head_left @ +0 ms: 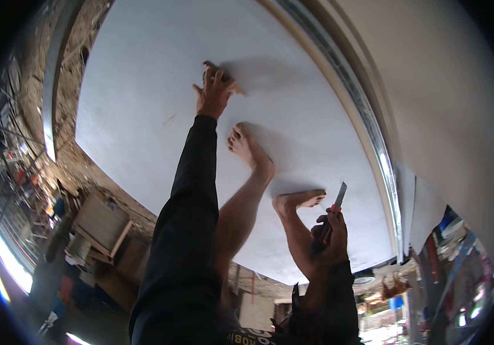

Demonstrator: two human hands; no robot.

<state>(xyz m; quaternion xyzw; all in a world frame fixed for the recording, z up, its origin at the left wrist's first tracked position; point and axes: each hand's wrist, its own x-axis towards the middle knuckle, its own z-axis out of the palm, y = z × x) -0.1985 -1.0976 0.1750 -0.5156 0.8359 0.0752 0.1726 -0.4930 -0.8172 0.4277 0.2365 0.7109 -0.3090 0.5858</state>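
A large white board (143, 86) fills the middle of the view, and my bare feet (250, 146) rest on it. Toward the board's far part, my left hand (213, 95) reaches out with fingers spread around a small dark thing with a yellow-orange strip, apparently a tape measure (239, 89). Part of it is hidden under the fingers. My right hand (334, 233), lower right beside the other foot, is closed around a red and black snap-off utility knife (339, 202). Its blade is out and points up and away from me.
A shiny metal channel (382, 155) runs along the board's right side, beside a pale panel (431, 86). Another metal strip (51, 109) lies at the left over rough brown ground. A framed wooden panel (102, 224) and clutter stand lower left; more clutter hangs at the lower right.
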